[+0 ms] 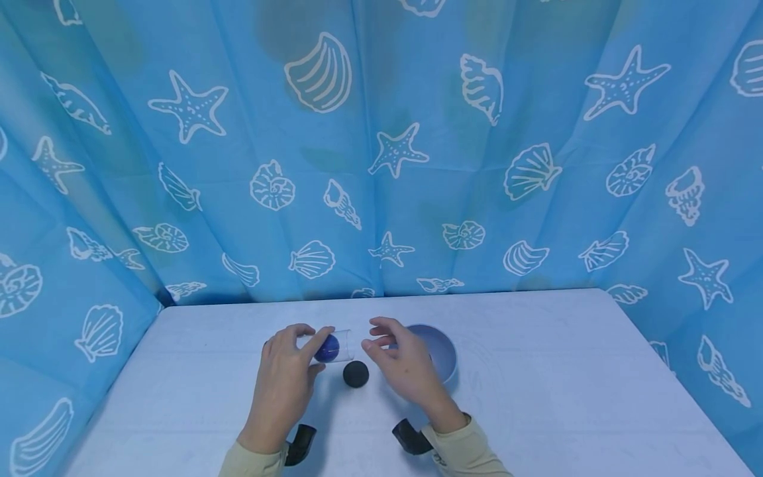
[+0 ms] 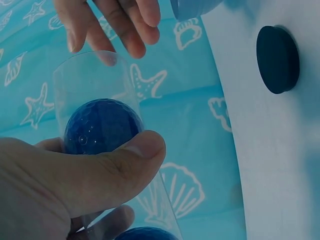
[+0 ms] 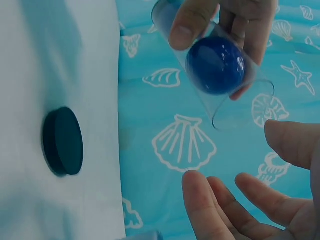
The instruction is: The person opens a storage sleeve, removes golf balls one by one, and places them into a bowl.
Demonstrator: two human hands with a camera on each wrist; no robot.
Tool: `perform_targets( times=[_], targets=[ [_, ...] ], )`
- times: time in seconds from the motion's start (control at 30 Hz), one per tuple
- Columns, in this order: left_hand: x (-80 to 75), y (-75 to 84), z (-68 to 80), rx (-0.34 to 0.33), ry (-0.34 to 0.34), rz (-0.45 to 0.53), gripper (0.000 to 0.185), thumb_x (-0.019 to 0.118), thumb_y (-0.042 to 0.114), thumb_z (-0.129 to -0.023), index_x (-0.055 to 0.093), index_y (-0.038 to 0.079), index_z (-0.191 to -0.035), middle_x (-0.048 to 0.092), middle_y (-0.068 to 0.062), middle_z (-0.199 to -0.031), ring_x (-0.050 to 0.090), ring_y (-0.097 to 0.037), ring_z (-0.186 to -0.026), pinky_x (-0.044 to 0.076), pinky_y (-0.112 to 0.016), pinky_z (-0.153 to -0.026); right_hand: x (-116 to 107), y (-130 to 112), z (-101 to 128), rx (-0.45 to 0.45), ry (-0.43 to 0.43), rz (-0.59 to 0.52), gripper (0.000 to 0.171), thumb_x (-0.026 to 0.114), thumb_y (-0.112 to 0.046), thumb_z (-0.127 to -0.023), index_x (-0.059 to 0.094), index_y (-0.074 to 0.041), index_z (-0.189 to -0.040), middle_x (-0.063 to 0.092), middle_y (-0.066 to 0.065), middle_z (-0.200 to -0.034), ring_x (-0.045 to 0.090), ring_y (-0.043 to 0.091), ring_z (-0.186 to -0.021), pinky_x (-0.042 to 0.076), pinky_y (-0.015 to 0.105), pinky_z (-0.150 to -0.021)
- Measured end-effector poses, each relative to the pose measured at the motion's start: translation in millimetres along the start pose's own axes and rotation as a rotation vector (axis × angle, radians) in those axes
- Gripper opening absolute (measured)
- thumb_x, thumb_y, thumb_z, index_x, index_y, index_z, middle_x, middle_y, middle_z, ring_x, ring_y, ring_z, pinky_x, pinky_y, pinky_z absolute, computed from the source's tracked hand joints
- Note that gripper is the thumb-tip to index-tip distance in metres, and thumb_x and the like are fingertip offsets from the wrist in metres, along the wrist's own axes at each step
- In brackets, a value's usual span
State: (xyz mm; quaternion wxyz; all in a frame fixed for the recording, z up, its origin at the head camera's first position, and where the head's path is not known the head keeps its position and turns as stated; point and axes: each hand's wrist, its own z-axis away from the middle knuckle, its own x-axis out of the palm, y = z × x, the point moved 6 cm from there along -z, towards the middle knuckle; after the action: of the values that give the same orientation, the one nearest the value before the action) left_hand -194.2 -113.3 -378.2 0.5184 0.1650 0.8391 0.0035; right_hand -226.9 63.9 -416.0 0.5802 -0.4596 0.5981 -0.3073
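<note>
My left hand [image 1: 281, 374] grips a clear plastic tube [image 1: 345, 339] tilted nearly level above the table, thumb and fingers around it. Inside the tube sits a dark blue ball [image 1: 327, 349], dimpled in the left wrist view; a second blue ball [image 2: 147, 234] shows partly at the bottom edge there. The tube's uncovered end points toward my right hand [image 1: 408, 370], which hovers just apart from it with fingers loosely spread and holding nothing. A round black cap [image 1: 356, 374] lies on the table between the hands.
A blue bowl [image 1: 444, 348] stands behind my right hand, which partly covers it. White cloth covers the table [image 1: 554, 384]. A blue curtain [image 1: 381, 199] with shells and starfish hangs behind and at both sides. Black curved pieces [image 1: 301, 444] show at both wrists.
</note>
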Motion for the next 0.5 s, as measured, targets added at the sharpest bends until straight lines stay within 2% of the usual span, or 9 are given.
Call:
perform_targets(
  times=[0.37,0.5],
  targets=[
    [1.0,0.2,0.1,0.005,0.007,-0.012,0.063,0.092,0.002,-0.069,0.071,0.019,-0.125,0.061,-0.017,-0.119,0.058,-0.038,-0.113,0.043,-0.058,-0.104,13.0,-1.4,2.1,0.014,-0.056,-0.046,0.044,0.063,-0.035,-0.1,0.058,-0.011,-0.137,0.064,0.009,-0.126,0.062,0.024,-0.114,0.054,0.042,-0.096],
    [0.5,0.7,0.3,0.007,0.013,-0.011,0.062,0.091,0.001,-0.069,0.071,0.02,-0.124,0.061,-0.016,-0.119,0.058,-0.038,-0.113,0.043,-0.058,-0.104,15.4,-1.3,2.4,0.034,-0.062,-0.062,0.049,0.063,-0.041,-0.1,0.056,-0.011,-0.139,0.063,0.008,-0.128,0.062,0.023,-0.116,0.053,0.042,-0.098]
  ],
)
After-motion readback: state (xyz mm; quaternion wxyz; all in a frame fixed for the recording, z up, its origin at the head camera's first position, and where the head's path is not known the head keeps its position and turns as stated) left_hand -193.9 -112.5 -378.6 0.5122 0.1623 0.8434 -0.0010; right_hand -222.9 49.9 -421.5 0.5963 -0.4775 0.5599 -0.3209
